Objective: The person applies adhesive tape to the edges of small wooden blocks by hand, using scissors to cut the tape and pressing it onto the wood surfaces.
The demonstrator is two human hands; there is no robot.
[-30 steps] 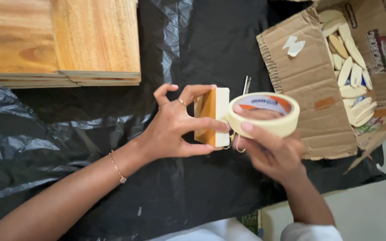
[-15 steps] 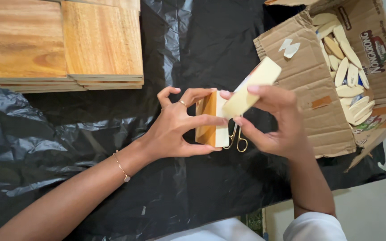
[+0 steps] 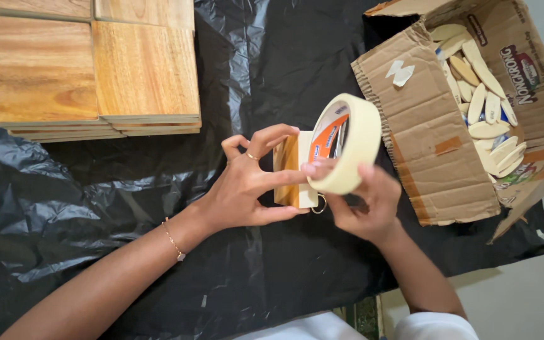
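The left hand (image 3: 247, 189) is gripping a small wooden block (image 3: 288, 170) standing on the black plastic sheet (image 3: 127, 208), fingers curled over its far edge and thumb pressing along its near edge. Just right of the block, the right hand (image 3: 366, 204) is holding a roll of masking tape (image 3: 347, 143) tilted on edge, fingertips (image 3: 313, 169) pinching its near rim against the block's pale side. Stacked wooden boards (image 3: 89, 69) are lying far left; an open cardboard box (image 3: 436, 132) of pale wooden ovals (image 3: 483, 94) is sitting right.

Woodworking workshop, stacked wooden boards (image 3: 96, 69), cardboard box (image 3: 436, 157) of wooden biscuits (image 3: 483, 107)
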